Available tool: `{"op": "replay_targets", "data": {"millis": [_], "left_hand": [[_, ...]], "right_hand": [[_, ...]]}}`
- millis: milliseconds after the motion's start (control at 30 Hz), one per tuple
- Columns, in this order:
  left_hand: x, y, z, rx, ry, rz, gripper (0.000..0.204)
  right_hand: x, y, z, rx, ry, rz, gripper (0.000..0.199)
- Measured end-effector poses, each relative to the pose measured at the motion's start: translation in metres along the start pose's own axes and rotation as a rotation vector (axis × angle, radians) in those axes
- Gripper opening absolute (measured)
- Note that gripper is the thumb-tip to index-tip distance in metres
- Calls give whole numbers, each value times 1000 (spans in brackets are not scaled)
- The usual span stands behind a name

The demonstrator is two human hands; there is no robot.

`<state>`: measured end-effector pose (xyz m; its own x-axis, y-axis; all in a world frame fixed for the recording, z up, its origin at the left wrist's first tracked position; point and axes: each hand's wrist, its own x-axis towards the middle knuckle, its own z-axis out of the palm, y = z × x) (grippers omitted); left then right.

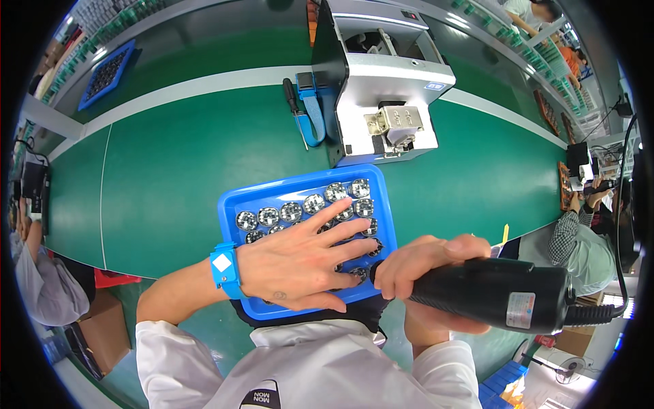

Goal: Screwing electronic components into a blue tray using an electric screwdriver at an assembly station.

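Observation:
My left hand lies over a blue tray with its fingers spread, the fingertips on or just above the round parts; contact is hard to make out. Silvery-black round parts sit in rows in the tray, several hidden under my hand. My right hand is wrapped round a black corded electric screwdriver, held level above the tray's right edge. Its tip points left toward the parts, near the tray's lower right corner. A blue wrist strap circles my left wrist.
Behind the tray stands a silver-and-black bench machine. Left of it lie a black-handled screwdriver and a blue strap. The tool's cord rises at the right. Another blue tray is at the far left. Co-workers sit on both sides.

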<state>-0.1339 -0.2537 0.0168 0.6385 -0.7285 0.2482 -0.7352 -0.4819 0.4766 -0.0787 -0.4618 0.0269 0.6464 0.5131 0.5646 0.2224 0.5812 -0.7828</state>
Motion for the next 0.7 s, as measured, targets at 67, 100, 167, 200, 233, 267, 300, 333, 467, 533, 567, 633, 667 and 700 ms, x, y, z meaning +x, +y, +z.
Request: {"op": "replay_targets", "data": {"millis": [67,100,167,200,233,267,300,333,467,533,567,633,667,700], "left_hand": [[-1,0,1,2,0,-6,38],[-1,0,1,3,-1,-10,38],[0,0,2,4,1,-6,38],[1,0,2,3,1,-2,38],[0,0,2,4,3,-2,38],[0,0,2,3,3,0,38],[-1,0,1,2,2,2,38],[-1,0,1,3,3,1,38],[-1,0,2,6,-5,-3,39],[-1,1,1,8,-5,-4,39],[0,1,0,4,-13,-2,39],[0,1,-1,1,-19,0,39],[0,1,-1,3,-16,-2,38],[0,1,0,5,-13,-4,38]], "right_hand": [[-1,2,-1,16,-3,-5,90],[-1,2,-1,31,-3,-10,90],[-3,0,0,16,10,-4,91],[-3,-1,1,3,23,3,91],[-2,0,1,2,22,3,91],[-1,1,-1,20,-5,-16,90],[-1,2,-1,38,-31,-35,90],[-1,3,-1,38,-32,-36,90],[-2,3,-1,11,-57,-66,86],[-3,3,1,1,-75,-72,84],[-5,4,2,2,-45,-58,83],[-7,6,2,2,-16,-44,81],[-8,6,0,-12,-27,-27,80],[-8,6,-1,-26,-39,-11,80]]}}
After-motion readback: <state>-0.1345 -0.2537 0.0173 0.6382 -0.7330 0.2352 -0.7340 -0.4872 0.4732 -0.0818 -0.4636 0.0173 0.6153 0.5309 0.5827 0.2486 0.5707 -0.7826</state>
